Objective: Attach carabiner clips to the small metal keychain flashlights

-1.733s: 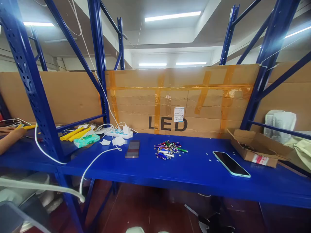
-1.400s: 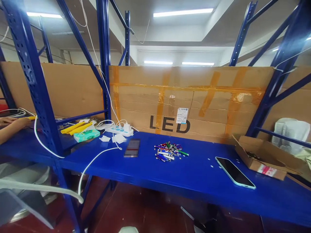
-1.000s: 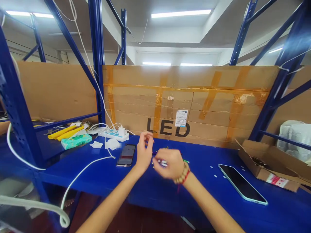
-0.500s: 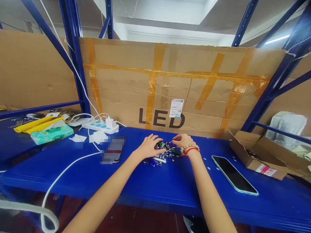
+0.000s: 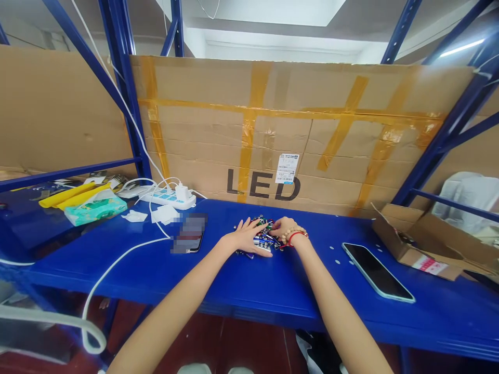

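Where one small pile of shiny, multicoloured, metallic-looking pieces lies on the smooth blue table, your left hand spreads over its left side, fingers apart, while your right hand touches its right edge. Those right fingers curl down among the pieces; whether they are clamped on one cannot be told. The pieces overlap too much to count. Two phones flank you: one dark and partly pixelated to the left, one black-screened with a mint edge to the right. Farther left are two white paper scraps, one white power strip and two yellow tubes. One open brown cardboard box sits beyond the mint-edged phone.
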### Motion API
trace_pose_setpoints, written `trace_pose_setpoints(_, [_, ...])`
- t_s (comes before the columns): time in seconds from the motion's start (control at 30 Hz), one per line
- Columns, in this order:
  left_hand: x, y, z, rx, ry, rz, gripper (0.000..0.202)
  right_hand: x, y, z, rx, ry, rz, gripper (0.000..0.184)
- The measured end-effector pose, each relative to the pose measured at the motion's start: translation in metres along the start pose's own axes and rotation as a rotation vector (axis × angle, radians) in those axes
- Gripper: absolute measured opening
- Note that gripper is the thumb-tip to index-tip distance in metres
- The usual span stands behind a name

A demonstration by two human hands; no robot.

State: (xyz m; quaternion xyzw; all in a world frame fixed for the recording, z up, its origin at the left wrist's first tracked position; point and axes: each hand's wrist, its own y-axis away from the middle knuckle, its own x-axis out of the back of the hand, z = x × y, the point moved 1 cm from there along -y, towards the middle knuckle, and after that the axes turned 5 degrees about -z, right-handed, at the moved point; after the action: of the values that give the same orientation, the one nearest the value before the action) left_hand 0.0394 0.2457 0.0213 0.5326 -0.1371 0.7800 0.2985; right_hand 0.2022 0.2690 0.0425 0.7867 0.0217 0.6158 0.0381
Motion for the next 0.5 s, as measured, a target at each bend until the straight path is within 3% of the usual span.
trace_pose_setpoints(0.2, [-0.004,-0.006,-0.002,0.055,0.026,0.089,0.100,-0.006,0.001,-0.009,0.117,-0.038,0.067,0.021])
trace_pose_setpoints(0.37, [-0.003,-0.005,-0.002,0.064,0.006,0.105,0.095,-0.005,-0.003,0.003,0.041,-0.073,0.157,0.032])
trace_pose_setpoints(0.5, [0.002,0.001,0.003,0.000,-0.021,0.096,0.104,-0.011,-0.011,0.012,0.027,-0.068,0.142,0.033])
